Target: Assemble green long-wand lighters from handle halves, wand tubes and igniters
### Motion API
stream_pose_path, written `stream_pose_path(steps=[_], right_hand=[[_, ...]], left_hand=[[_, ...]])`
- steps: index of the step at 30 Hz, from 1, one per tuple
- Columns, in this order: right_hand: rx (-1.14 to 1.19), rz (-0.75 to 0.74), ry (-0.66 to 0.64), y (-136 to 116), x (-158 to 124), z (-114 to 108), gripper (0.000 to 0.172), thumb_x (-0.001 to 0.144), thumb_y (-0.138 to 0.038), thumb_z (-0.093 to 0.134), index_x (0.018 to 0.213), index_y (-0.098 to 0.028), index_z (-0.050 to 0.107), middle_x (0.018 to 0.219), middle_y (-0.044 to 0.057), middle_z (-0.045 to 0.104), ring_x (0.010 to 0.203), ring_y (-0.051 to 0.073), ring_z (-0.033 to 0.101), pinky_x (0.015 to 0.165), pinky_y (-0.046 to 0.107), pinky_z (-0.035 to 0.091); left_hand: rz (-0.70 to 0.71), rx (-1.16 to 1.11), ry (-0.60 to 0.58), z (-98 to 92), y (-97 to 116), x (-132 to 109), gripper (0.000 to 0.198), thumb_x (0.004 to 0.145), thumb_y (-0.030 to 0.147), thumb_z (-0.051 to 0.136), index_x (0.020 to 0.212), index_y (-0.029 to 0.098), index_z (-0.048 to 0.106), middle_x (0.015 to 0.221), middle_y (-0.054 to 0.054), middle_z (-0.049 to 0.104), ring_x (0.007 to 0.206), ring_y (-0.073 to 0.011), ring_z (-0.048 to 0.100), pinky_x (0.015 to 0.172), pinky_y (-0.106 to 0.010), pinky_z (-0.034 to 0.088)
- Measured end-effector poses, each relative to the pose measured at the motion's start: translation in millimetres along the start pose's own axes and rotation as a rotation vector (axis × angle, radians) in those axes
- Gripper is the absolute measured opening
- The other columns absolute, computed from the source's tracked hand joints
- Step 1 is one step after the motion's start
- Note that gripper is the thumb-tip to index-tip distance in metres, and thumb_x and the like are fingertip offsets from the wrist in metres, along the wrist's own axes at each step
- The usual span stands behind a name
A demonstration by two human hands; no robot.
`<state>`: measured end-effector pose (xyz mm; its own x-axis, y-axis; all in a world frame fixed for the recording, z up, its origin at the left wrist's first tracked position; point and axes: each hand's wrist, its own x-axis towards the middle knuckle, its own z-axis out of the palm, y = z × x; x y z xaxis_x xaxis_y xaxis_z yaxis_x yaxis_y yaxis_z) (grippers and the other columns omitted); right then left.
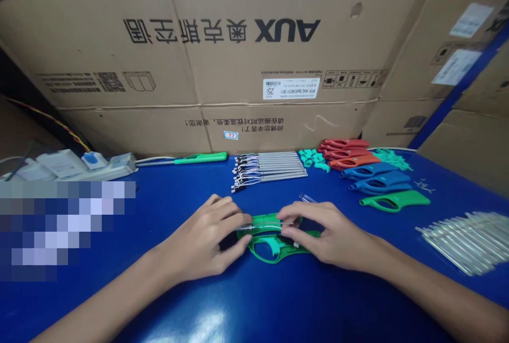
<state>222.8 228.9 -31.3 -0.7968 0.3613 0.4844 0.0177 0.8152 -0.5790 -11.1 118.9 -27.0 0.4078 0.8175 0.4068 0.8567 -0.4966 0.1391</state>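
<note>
A green plastic lighter handle shell lies on the blue table between my hands. My left hand pinches its left end, fingers curled onto it. My right hand presses on its right end, and a thin clear tube runs across the shell between the fingertips of both hands.
Behind the shell lie several metal tubes with wires, small teal parts, red, blue and green handle shells. Clear tubes lie at right. A finished green lighter and a power strip sit at back left before cardboard boxes.
</note>
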Motion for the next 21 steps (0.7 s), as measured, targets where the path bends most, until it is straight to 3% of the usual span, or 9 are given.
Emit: stream_pose_path(steps=[6,13,18,21], right_hand=[[0.030,0.073,-0.082,3.0,-0.4,-1.5,0.014,0.092,-0.017,0.059,0.105,-0.017,0.063,0.088,0.000,0.070,0.075,0.008,0.065,0.070,0.018,0.049],[-0.071,0.126,-0.176,0.1,-0.9,-14.6,0.035,0.080,-0.024,0.070,0.113,-0.021,0.059,0.094,0.000,0.068,0.084,0.012,0.063,0.081,0.027,0.047],[-0.167,0.176,-0.221,-6.2,1.4,-16.4,0.026,0.074,-0.025,0.071,0.090,-0.019,0.052,0.082,-0.002,0.060,0.072,0.012,0.054,0.069,0.026,0.042],[-0.222,0.103,-0.223,-6.3,0.7,-13.6,0.025,0.074,-0.024,0.071,0.075,-0.018,0.046,0.072,-0.003,0.053,0.066,0.011,0.046,0.070,0.028,0.039]], left_hand=[[0.039,-0.024,0.041,4.6,3.2,1.8,0.015,0.096,0.021,0.052,0.102,0.016,0.065,0.081,-0.003,0.062,0.075,-0.0164,0.054,0.073,-0.035,0.035],[0.048,0.011,0.107,2.4,3.2,1.6,0.015,0.095,0.019,0.053,0.098,0.013,0.066,0.079,-0.004,0.064,0.073,-0.0167,0.056,0.074,-0.035,0.037],[0.060,0.030,0.154,0.5,3.4,2.3,0.013,0.093,0.018,0.055,0.097,0.013,0.066,0.078,-0.003,0.064,0.071,-0.0159,0.056,0.075,-0.035,0.039],[0.077,0.018,0.193,-1.3,4.3,3.5,0.010,0.092,0.015,0.056,0.097,0.012,0.064,0.077,-0.003,0.063,0.070,-0.0149,0.055,0.074,-0.035,0.040]])
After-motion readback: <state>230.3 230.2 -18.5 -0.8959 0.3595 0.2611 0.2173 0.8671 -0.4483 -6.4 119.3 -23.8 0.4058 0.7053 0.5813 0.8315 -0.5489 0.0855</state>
